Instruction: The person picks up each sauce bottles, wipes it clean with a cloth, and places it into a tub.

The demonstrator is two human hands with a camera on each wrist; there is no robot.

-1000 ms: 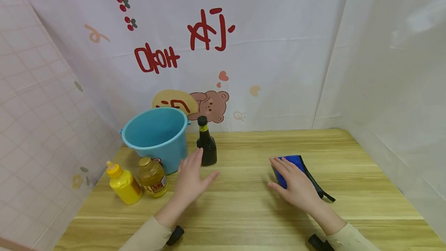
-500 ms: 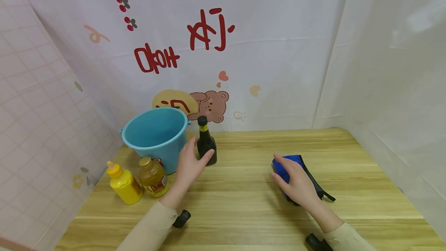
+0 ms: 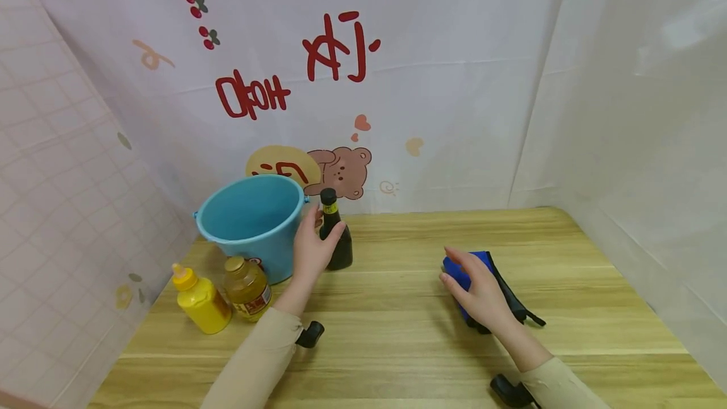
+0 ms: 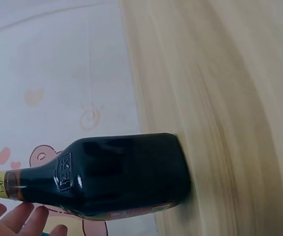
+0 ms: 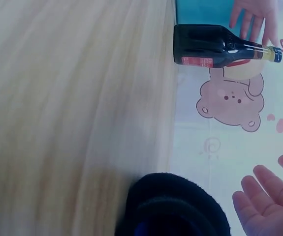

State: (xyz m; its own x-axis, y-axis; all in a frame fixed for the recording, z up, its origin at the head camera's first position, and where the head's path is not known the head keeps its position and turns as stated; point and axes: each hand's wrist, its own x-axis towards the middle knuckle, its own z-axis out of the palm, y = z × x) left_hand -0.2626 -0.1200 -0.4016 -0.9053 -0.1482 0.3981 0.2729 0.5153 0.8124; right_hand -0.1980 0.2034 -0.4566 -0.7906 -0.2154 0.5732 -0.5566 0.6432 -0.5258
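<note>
A dark glass sauce bottle (image 3: 342,250) with a yellow neck band stands upright on the table, right of a blue bucket (image 3: 278,248). My left hand (image 3: 314,251) is beside its neck, thumb in front and fingers spread on the bucket side. In the left wrist view, the fingertips (image 4: 39,216) come right up to the neck (image 4: 30,184). My right hand (image 3: 483,292) hovers with loosely bent fingers over a blue and black soft item (image 3: 461,275) that has a dark strap. Its dark rounded edge (image 5: 175,194) shows low in the right wrist view.
Left of the left forearm stand a glass jar (image 3: 248,289) of golden liquid and a yellow squeeze bottle (image 3: 203,305). Behind the wooden table (image 3: 397,333) hangs a white printed curtain (image 3: 454,81); more curtain closes both sides.
My left hand has moved forward and up toward the bottle's neck, its fingers now beside it. My right hand has shifted slightly and its fingers are more bent. The bottle has stayed in place.
</note>
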